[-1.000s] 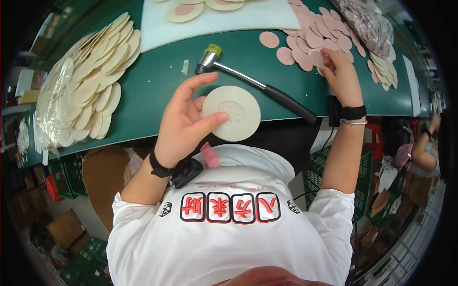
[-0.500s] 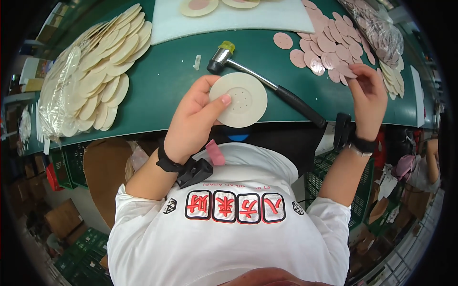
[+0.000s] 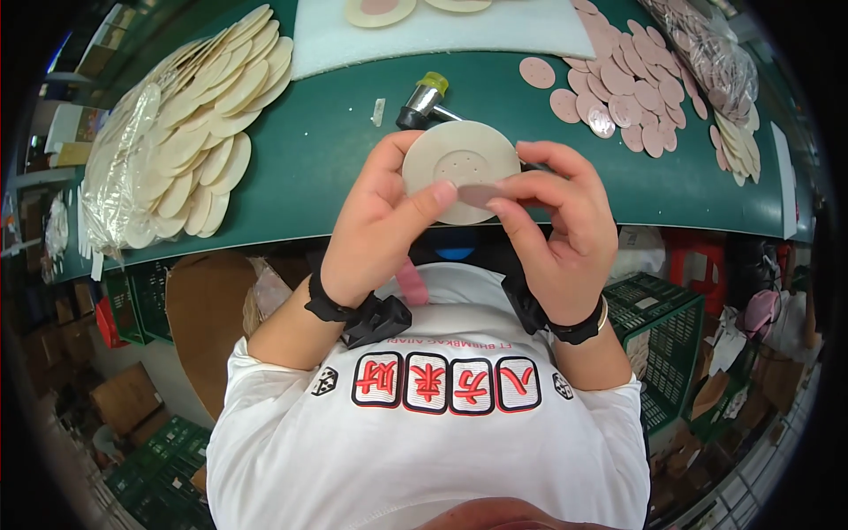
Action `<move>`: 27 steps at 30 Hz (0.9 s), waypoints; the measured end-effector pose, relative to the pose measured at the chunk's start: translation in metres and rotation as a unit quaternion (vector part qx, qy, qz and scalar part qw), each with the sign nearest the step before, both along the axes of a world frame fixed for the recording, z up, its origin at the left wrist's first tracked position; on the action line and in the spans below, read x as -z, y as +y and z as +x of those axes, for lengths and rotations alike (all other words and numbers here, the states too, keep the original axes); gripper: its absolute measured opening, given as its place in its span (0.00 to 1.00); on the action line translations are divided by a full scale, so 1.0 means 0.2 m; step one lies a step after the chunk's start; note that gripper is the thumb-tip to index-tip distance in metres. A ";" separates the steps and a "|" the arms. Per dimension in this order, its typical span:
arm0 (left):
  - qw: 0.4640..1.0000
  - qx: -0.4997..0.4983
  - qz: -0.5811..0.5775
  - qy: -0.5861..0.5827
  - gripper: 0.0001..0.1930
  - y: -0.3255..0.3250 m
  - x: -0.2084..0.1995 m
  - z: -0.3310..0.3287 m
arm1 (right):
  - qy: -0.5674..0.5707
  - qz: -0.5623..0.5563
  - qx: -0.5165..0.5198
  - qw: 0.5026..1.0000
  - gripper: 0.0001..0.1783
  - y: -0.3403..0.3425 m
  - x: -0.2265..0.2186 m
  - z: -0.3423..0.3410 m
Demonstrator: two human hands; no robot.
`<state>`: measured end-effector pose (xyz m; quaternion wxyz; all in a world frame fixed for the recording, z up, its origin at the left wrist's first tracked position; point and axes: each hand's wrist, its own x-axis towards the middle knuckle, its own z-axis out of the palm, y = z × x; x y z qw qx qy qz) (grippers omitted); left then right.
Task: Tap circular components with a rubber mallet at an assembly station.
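My left hand (image 3: 380, 212) grips a cream round disc (image 3: 486, 146) by its left edge, thumb on its face. A recessed circle with small holes lies in the disc's middle. Between the thumb and fingers of my right hand (image 3: 565, 221) is a small pink disc (image 3: 481, 194), tilted over the lower part of the cream disc's recess. Just beyond my left hand lies a hammer (image 3: 424, 102) with a yellow-green face and a metal head; my hands and the cream disc hide most of its handle.
Many cream discs (image 3: 208, 115) are heaped at the left, partly under clear plastic. Loose pink discs (image 3: 632, 84) spread at the back right beside a plastic bag (image 3: 715, 53). A white foam sheet (image 3: 442, 40) bears finished-looking discs on the green table (image 3: 327, 168). Green crates (image 3: 658, 344) stand below.
My right hand has come left from the pink pile with a pink disc and brought it to the cream disc. The cream disc has shifted slightly right and up.
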<state>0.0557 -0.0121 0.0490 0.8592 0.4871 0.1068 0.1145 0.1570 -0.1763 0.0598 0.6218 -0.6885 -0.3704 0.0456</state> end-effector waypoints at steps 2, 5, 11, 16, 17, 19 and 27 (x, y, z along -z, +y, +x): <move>0.999 -0.002 0.030 -0.012 0.19 0.00 0.02 -0.01 | -0.070 -0.023 0.004 0.997 0.12 -0.01 0.01 0.01; 0.996 -0.004 0.087 -0.034 0.20 -0.01 0.03 -0.03 | -0.096 -0.039 0.029 0.994 0.12 -0.01 0.02 -0.01; 0.982 0.013 0.165 -0.096 0.15 -0.02 0.03 -0.04 | -0.094 -0.004 0.042 0.995 0.14 -0.01 0.04 -0.03; 0.974 0.029 0.159 -0.158 0.11 -0.01 0.05 -0.02 | -0.067 0.023 0.046 0.996 0.15 -0.01 0.10 -0.05; 0.974 0.031 0.159 -0.158 0.11 -0.01 0.05 -0.02 | -0.083 0.040 0.042 0.995 0.15 -0.01 0.10 -0.05; 0.970 0.046 0.159 -0.180 0.10 0.00 0.07 -0.01 | -0.114 0.074 0.033 0.990 0.16 -0.01 0.11 -0.06; 0.958 0.078 0.117 -0.249 0.11 0.00 0.10 0.00 | -0.179 0.059 0.015 0.982 0.17 -0.04 0.08 -0.07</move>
